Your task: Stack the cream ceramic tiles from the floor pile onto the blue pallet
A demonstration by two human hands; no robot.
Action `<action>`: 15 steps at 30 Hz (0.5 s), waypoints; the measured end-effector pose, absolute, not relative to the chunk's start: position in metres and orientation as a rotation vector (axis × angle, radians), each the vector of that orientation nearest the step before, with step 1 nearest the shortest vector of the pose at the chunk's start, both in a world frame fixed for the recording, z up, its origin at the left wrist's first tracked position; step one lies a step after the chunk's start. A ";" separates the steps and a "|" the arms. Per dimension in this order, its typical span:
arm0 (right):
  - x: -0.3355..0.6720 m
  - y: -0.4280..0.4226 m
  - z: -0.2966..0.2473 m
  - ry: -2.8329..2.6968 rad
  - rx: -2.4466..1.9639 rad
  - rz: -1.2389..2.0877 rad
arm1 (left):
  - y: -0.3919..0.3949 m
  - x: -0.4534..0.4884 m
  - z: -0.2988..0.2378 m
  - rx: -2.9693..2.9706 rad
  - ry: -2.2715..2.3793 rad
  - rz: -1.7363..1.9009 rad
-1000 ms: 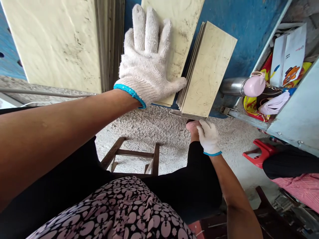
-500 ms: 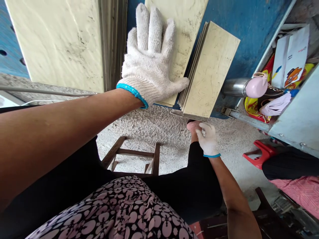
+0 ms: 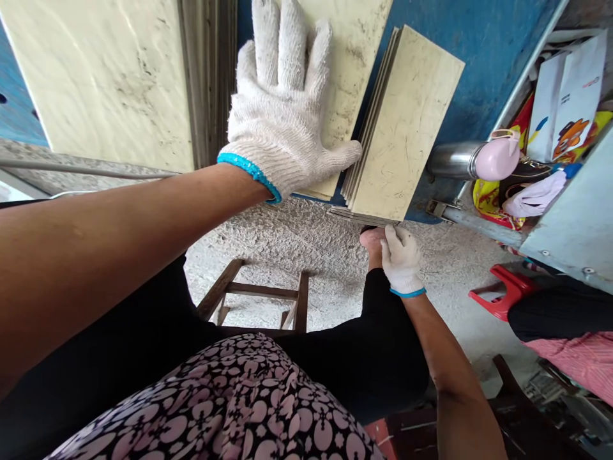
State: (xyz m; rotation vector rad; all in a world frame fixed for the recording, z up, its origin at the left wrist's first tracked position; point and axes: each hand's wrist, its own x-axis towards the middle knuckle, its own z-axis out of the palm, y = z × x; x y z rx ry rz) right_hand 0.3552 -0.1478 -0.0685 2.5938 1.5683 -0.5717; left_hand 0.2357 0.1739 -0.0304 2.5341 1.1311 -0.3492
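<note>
My left hand [image 3: 282,115], in a white knit glove with a blue cuff, lies flat with fingers spread on a cream, marble-patterned strip [image 3: 352,57]. Its thumb reaches to the left edge of a slanted stack of thin cream strips [image 3: 407,128]. Below that stack's near end is my right hand [image 3: 403,259], gloved the same way. Its fingers are bent and a little apart, the tips close to the lower edge of the stack. I cannot tell whether they touch it, and nothing shows in its grasp.
A taller stack of wide cream sheets [image 3: 96,76] stands at left on the blue table [image 3: 498,38]. A steel flask with a pink lid [image 3: 495,158] lies at right, beside bags [image 3: 567,96]. Below are a wooden stool [image 3: 261,291] and a red stool [image 3: 502,291].
My right hand has moved up to the stack's lower edge, its fingers stretching further toward it. My left hand stays on the strip; the view has shifted slightly.
</note>
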 end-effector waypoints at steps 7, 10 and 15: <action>0.349 -0.157 -0.066 1.450 2.889 -0.730 | 0.173 0.234 -0.031 2.525 1.093 -0.304; 0.348 -0.171 -0.077 1.172 3.174 -0.958 | 0.173 0.234 -0.030 2.534 1.088 -0.281; 0.351 -0.184 -0.109 0.961 3.200 -1.465 | 0.174 0.234 -0.027 2.495 1.101 -0.316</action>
